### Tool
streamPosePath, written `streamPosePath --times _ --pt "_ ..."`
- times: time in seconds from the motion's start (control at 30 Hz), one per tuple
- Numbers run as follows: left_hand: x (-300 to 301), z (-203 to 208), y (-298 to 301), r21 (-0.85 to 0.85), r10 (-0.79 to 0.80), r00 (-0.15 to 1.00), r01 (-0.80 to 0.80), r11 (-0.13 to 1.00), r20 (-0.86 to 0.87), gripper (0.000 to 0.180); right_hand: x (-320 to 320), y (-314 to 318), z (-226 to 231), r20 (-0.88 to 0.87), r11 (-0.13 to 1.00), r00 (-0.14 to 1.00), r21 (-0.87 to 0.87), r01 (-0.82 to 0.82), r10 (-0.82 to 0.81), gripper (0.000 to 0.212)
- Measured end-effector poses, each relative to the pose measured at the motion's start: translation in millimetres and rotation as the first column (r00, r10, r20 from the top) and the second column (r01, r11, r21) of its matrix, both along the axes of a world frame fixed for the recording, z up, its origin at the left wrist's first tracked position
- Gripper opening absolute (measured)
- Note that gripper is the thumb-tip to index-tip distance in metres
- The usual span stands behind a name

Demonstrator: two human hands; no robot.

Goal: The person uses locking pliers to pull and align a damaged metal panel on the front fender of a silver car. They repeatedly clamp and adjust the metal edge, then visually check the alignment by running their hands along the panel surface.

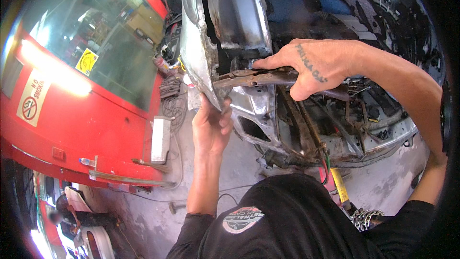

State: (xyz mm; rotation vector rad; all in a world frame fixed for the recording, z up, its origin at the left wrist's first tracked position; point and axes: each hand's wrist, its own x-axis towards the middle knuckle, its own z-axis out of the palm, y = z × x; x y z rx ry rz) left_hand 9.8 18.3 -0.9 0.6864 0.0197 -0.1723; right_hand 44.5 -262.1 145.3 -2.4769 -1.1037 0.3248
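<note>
A bare silver fender panel (196, 55) stands upright beside the stripped front of a car. Its lower tip is pinched between the thumb and fingers of my left hand (212, 127). A rusty pair of locking pliers (263, 77) lies crosswise, its jaws against the panel's lower edge. My right hand (318, 67) is wrapped over the handles from above. Its index finger stretches along the tool toward the metal body, while its thumb hangs below; the other fingers are hidden. Behind the jaws is the car's bare metal inner panel (244, 14).
The open engine bay (335, 120) with rusty bars fills the right side. A red wall (115, 129) with a large window stands to the left. On the floor lie a coiled cable (179, 108), a hammer (177, 206) and a chain (366, 218). Another person (72, 216) is at lower left.
</note>
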Motion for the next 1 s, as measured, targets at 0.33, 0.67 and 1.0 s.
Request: streamPosePath --times 0.33,0.67,1.0 --pt "-2.7 2.0 -5.6 -0.004 0.047 0.999 -0.047 0.999 0.001 0.046 3.4 0.9 4.4 -0.1 1.0 0.995 -0.021 0.007 -0.01 0.084" --pt "0.6 1.3 -2.1 -0.023 0.003 1.0 -0.002 1.0 0.018 0.045 -10.6 8.3 19.9 -0.07 0.991 0.996 -0.122 0.054 -0.063 0.082" --pt "3.3 -3.6 9.8 0.005 -0.072 0.995 0.072 0.997 0.063 0.04 7.5 13.3 23.0 0.153 0.98 0.982 -0.183 -0.084 0.113 0.081"
